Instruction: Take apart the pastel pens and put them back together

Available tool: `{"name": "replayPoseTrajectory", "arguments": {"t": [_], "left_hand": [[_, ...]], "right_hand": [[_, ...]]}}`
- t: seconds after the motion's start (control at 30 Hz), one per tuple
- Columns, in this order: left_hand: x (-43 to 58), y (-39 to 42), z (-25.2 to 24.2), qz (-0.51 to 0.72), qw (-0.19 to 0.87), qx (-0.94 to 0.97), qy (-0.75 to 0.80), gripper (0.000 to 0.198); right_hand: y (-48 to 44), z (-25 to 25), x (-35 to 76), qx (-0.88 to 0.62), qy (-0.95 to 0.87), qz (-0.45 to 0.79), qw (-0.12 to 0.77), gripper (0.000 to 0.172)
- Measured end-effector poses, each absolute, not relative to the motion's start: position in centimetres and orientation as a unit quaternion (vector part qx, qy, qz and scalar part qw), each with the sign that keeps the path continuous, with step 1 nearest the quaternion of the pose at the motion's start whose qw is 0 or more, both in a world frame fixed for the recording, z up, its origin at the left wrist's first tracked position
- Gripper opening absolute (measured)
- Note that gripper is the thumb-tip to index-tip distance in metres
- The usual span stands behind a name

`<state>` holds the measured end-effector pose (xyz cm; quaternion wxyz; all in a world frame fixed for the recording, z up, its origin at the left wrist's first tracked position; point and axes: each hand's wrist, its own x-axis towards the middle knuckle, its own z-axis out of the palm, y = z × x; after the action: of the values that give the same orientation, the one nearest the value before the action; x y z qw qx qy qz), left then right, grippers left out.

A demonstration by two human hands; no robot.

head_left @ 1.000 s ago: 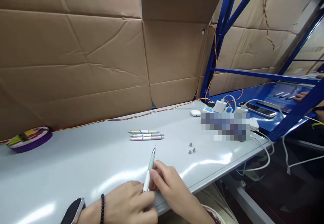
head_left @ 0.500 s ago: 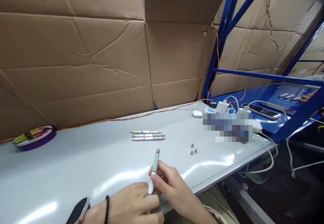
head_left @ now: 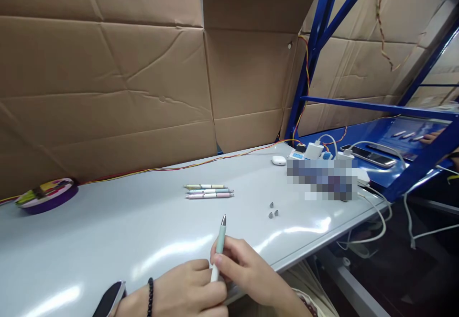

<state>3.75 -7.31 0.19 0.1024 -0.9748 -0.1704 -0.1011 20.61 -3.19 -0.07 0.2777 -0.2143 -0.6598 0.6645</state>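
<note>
slim mint-and-white plastic-looking pen [head_left: 221, 241] | right hand [head_left: 247, 271] clamped on it; left hand [head_left: 195, 288], grip hidden | step: seemingly two-handed handling | next: likely needs steady pinch

- Pen [head_left: 221, 241]: its lower end is hidden by the left hand [head_left: 191, 286]; whether those fingers grip it can't be told.
- Left hand: its lower fingers run off the bottom edge.
- Right hand [head_left: 253, 271]: some curled fingers are hidden behind its thumb and the pen.
- Watch [head_left: 109, 300]: cut off by the bottom edge.
- Grey bits [head_left: 276, 213]: too small to identify.
- Pixelated patch [head_left: 319, 179]: blurs out whatever lies there.
- Co-worker's hand [head_left: 429, 137]: partly behind the blue frame [head_left: 416, 164].
- Table [head_left: 89, 231]: cut off at left.
</note>
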Motion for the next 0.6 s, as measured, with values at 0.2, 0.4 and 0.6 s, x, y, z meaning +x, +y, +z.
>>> {"name": "replayPoseTrajectory", "arguments": {"t": [0.2, 0.4, 0.6], "left_hand": [[4.51, -7.61, 1.00, -0.106, 0.134, -0.968, -0.185, 0.032], [4.82, -7.78, 1.31, -0.105, 0.111, -0.968, -0.199, 0.030], [4.34, -7.64, 0.61, -0.115, 0.060, -0.969, -0.211, 0.019]], "right_hand": [[-3.12, 0.17, 20.73, -0.221, -0.674, 0.648, 0.278, 0.020], [-2.98, 0.03, 20.97, -0.227, -0.676, 0.643, 0.278, 0.021], [-2.79, -0.40, 20.78, -0.211, -0.640, 0.677, 0.296, 0.024]]}}
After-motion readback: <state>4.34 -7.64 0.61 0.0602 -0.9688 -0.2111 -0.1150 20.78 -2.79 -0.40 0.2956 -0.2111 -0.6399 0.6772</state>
